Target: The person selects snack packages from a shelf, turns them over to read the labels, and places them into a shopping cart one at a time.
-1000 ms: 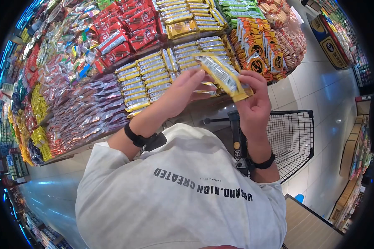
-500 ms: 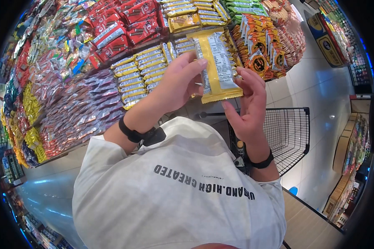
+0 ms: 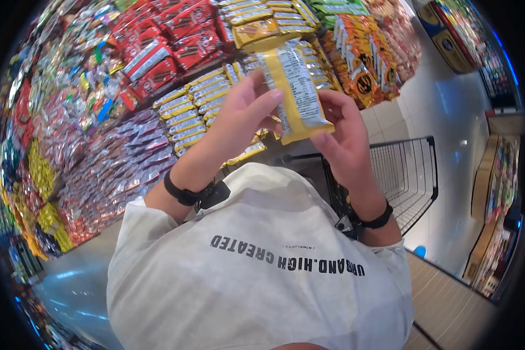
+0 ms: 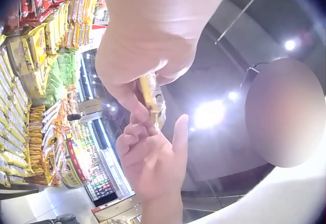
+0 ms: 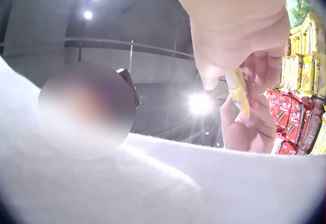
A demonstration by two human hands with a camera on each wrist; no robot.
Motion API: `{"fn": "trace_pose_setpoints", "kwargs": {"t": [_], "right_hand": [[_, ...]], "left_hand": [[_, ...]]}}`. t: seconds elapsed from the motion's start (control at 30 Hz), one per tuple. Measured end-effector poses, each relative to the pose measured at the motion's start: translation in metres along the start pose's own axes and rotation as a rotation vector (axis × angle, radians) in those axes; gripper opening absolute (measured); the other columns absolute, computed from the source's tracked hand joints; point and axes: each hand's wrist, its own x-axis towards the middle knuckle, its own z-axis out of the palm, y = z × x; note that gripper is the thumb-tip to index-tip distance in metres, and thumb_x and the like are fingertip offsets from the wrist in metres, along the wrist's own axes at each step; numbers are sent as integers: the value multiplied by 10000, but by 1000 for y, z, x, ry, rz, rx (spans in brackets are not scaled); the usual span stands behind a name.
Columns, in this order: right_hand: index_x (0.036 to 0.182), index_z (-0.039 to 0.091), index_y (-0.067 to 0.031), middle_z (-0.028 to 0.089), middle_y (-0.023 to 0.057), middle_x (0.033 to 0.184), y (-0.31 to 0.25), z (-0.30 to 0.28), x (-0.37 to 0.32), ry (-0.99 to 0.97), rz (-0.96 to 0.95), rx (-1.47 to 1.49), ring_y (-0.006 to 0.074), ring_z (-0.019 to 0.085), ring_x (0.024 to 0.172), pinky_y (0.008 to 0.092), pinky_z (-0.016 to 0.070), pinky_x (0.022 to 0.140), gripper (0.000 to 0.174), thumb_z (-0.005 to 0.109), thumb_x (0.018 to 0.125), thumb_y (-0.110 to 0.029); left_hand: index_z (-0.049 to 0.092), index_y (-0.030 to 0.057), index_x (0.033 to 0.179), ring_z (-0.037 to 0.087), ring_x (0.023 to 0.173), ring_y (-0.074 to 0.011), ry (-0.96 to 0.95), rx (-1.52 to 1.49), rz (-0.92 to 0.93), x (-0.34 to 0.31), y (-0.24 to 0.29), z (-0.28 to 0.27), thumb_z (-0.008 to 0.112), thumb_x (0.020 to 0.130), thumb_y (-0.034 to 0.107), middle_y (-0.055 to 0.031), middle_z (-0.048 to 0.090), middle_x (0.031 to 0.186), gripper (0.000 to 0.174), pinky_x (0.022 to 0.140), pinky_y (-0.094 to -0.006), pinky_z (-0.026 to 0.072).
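Observation:
A yellow and silver snack packet (image 3: pixel 302 87) is held up in front of the chest, its printed back with a text panel towards the head camera. My left hand (image 3: pixel 242 114) grips its left edge, thumb on the near face and fingers behind. At the lower right corner is my right hand (image 3: pixel 347 137); its fingers lie by the packet's right edge, partly hidden behind it. In the left wrist view the right thumb stands apart from the packet (image 4: pixel 146 92). The right wrist view shows the packet (image 5: pixel 237 92) edge-on between the hands.
A sloping display holds rows of yellow-wrapped bars (image 3: pixel 184 119), red packets (image 3: pixel 195 49), orange packets (image 3: pixel 361 61) and purple packets (image 3: pixel 111 151). A black wire shopping cart (image 3: pixel 405 175) stands at the right. Tiled floor (image 3: pixel 449 192) and further shelves lie beyond it.
The packet has turned from tilted, with its edge lower, to upright with its printed back showing. The right hand has loosened from the corner, with its thumb parted, then come nearer again.

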Motion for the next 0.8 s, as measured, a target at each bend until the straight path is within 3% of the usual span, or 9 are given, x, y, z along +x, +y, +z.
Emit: {"fn": "trace_pose_setpoints", "kwargs": {"t": [0.1,0.17,0.37,0.43,0.5,0.57,0.63,0.7,0.8], "right_hand": [[1317,464,33,595,99,1200,-2,-10,0,82,201,124,148,596,1103,311,491,957,496,719,916,-113],[1238,528,44,649,77,1088,1,-19,-4,7,400,112,117,637,991,277,523,883,403,711,931,-142],[1174,575,20,658,51,1051,-14,-78,-41,81,422,-24,96,640,932,263,530,831,339,726,904,-116],[1164,585,8,649,42,1046,-29,-115,-66,277,288,-40,102,623,942,266,513,850,321,720,900,-114],[1174,583,-7,639,42,1047,-33,-163,-102,478,260,-127,113,609,958,261,495,861,310,691,911,-130],[1176,581,-6,636,49,1051,-33,-207,-138,611,291,-179,117,606,958,260,489,857,324,686,911,-158],[1178,579,-4,634,57,1055,-25,-253,-178,740,324,-229,121,602,958,259,483,853,339,681,911,-186],[1197,564,22,635,81,1051,1,-294,-225,845,549,-176,139,621,931,279,495,826,398,676,907,-226],[1233,516,68,643,118,1087,47,-327,-278,944,803,-118,199,677,930,332,545,818,465,646,913,-244]], "left_hand": [[405,-9,1415,659,995,-149,-26,115,-8,-1,-12,3,591,993,168,-104,626,1224,494,717,-267,583],[401,-19,1417,660,1007,-159,-75,206,-8,-3,-20,5,609,982,137,-106,620,1234,507,763,-281,578],[461,-19,1369,666,969,-175,-238,253,-115,9,-57,5,595,997,153,-115,641,1163,431,885,-316,552],[489,-7,1364,663,920,-161,-198,310,-107,16,-76,5,602,1002,194,-104,662,1087,429,784,-297,553],[583,-9,1246,659,880,-140,-162,466,-115,23,-93,4,637,983,179,-83,685,1015,328,810,-269,536],[618,17,1223,633,880,-109,-60,916,-53,28,-110,1,676,959,190,-38,685,1000,320,747,-270,523],[648,33,1167,612,839,-109,-10,1026,-57,33,-129,-5,735,909,174,-25,677,964,307,700,-276,507],[650,42,1159,616,827,-153,-33,1281,80,38,-148,-18,768,872,187,-53,659,968,343,709,-307,510],[644,28,1102,624,828,-242,-5,1500,78,43,-163,-19,800,815,185,-109,635,969,362,737,-369,519]]}}
